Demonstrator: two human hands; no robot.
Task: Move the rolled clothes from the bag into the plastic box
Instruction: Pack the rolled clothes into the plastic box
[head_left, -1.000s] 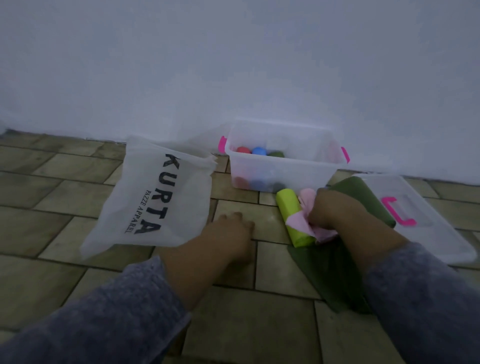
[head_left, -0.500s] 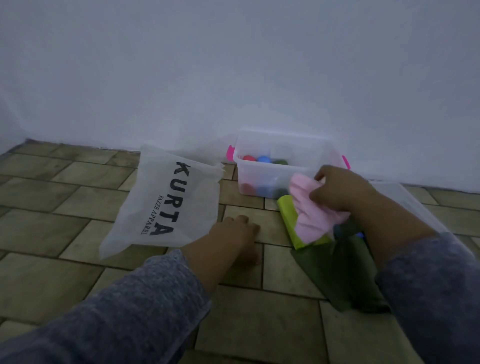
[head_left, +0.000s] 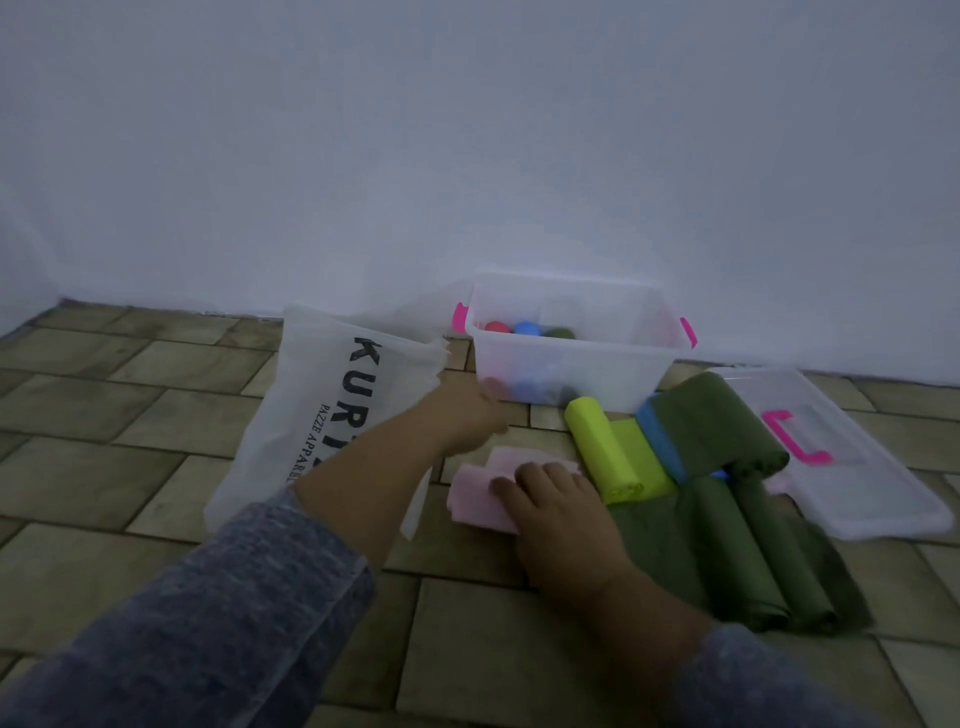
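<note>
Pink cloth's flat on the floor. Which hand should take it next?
Right. The right hand lies flat on the pink cloth. The left hand is up by the plastic box, off the cloth, so it would have to come back.

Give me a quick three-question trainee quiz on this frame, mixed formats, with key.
1. True or false: the clear plastic box is closed.
2. The right hand presses flat on: A) lime-green roll B) pink cloth C) white bag.
3. Which colours of rolls show inside the box?
Key: 1 false, its lid lies beside it. 2 B. 3 red roll, blue roll, dark green roll.
</note>
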